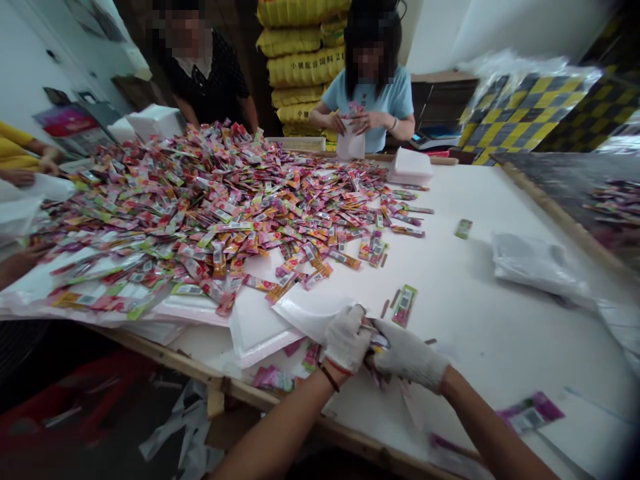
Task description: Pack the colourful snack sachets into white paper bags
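Your left hand [349, 339] and right hand [413, 357] curl their fingers around packets [380, 342] between them, over the table [465, 293] near its front edge, so grip lightly and align the ends evenly.

We see packets [381, 342] at lower centre partly hidden by the left hand [347, 338] and right hand [411, 356], a yellow sleeve [13, 137] cropped far left.
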Tool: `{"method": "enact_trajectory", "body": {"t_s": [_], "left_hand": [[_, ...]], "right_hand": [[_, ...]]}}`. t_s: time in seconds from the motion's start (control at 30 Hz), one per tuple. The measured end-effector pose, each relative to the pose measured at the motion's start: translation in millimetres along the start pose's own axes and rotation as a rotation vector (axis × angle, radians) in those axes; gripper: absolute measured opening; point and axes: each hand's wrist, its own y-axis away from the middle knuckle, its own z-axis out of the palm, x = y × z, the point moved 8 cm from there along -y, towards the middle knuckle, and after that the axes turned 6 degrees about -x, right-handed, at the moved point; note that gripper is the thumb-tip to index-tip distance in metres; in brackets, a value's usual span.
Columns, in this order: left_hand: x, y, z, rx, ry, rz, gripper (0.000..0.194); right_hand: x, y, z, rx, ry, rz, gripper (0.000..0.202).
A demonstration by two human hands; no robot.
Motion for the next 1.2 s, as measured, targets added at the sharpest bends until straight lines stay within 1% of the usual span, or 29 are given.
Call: {"method": "enact_trajectory", "body": {"t_s": [0.07, 0.1, 0.13, 0.2, 0.23, 0.3, 0.37, 0.43, 0.5, 0.57, 0.6, 0.63, 0.67, 0.7, 0.8, 0.83, 0.87, 0.9, 0.97, 1.03, 1.1, 1.13, 1.2], "left_hand": [[-3, -2, -0.7, -0.023, -0.017, 0.003, 0.018], [0, -2, -3.1, -0.041, -0.051, 0.040, 0.017], [5, -1, -6.9, -0.059, -0.101, 0.095, 0.016], [13, 1, -17.8, -0.096, -0.235, 0.176, 0.014], [13, 0, -24.0, -0.118, -0.304, 0.184, 0.014], [8, -2, -37.0, -0.166, -0.404, 0.137, 0.016], [1, -5, -46.6, -0.226, -0.443, 0.060, 0.019], [3, -6, -48.3, -0.293, -0.431, 0.047, 0.019], [16, -5, -43.0, -0.333, -0.394, 0.107, 0.017], [32, -2, -35.8, -0.305, -0.351, 0.203, 0.015], [37, -1, -32.5, -0.276, -0.325, 0.233, 0.015], [38, 0, -29.4, -0.245, -0.297, 0.248, 0.015], [35, 1, -27.0, -0.215, -0.268, 0.247, 0.015], [30, 1, -25.2, -0.188, -0.239, 0.233, 0.015], [7, 2, -23.6, -0.107, -0.164, 0.166, 0.020], [3, 4, -22.9, -0.085, -0.135, 0.152, 0.022], [1, 5, -20.8, -0.073, -0.106, 0.151, 0.024], [3, 8, -17.8, -0.065, -0.079, 0.157, 0.025], [12, 12, -9.2, -0.071, -0.025, 0.193, 0.025], [21, 14, -2.8, -0.085, 0.008, 0.199, 0.024], [21, 13, -4.7, -0.100, 0.013, 0.167, 0.024], [19, 12, -10.2, -0.099, 0.007, 0.149, 0.024], [10, 9, -31.0, -0.051, -0.014, 0.122, 0.023]], "right_hand": [[1, 12, -3, 0.145, -0.004, -0.038, 0.047], [0, 16, -4, 0.195, 0.037, -0.038, 0.043], [0, 18, -3, 0.218, 0.081, -0.013, 0.039], [1, 15, -2, 0.186, 0.140, 0.063, 0.032], [1, 11, -2, 0.149, 0.158, 0.091, 0.031], [2, 4, -3, 0.090, 0.190, 0.123, 0.029], [2, 0, -6, 0.064, 0.203, 0.123, 0.026], [-2, -2, -8, 0.059, 0.191, 0.103, 0.024], [-5, -3, -9, 0.069, 0.197, 0.130, 0.024], [-3, -4, -10, 0.061, 0.204, 0.228, 0.024], [-1, -4, -9, 0.052, 0.192, 0.263, 0.024], [1, -4, -8, 0.052, 0.156, 0.266, 0.023], [2, -3, -7, 0.062, 0.087, 0.228, 0.023], [2, -2, -5, 0.083, -0.014, 0.155, 0.023], [6, 6, 0, 0.188, -0.415, -0.090, 0.035], [9, 9, 1, 0.240, -0.509, -0.139, 0.037], [12, 9, 3, 0.295, -0.559, -0.158, 0.037], [16, 8, 6, 0.352, -0.574, -0.145, 0.033], [20, 0, 10, 0.433, -0.560, -0.066, 0.026], [20, -14, 15, 0.444, -0.582, -0.002, 0.025], [16, -24, 16, 0.411, -0.636, -0.018, 0.023], [14, -26, 16, 0.380, -0.656, -0.032, 0.021], [12, -26, 17, 0.310, -0.670, -0.029, 0.019]]}}
